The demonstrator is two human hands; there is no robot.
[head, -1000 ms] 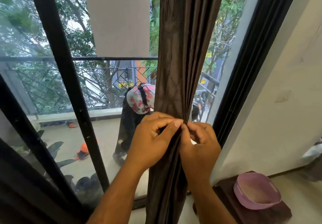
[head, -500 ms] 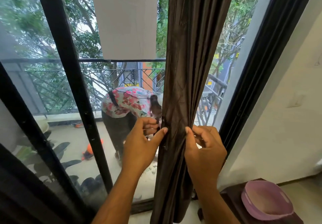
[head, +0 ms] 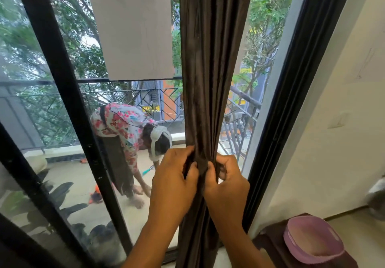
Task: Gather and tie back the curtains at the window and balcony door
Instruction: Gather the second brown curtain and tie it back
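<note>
Centrally, brown curtain (head: 210, 69) is hanging gathered in a narrow column before the glass door frame (head: 291, 92). Left hand (head: 175, 186) and right hand (head: 226, 184) are squeezing its bunched folds from either side, fingers curling into fabric, thumbs nearly meeting in front.

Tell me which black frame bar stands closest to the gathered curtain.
The black frame bar at the right, just beside the brown curtain; the left bars stand farther off across the glass.

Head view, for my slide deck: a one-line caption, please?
Both hands, left and right, bunch the brown curtain at the balcony door.
</note>
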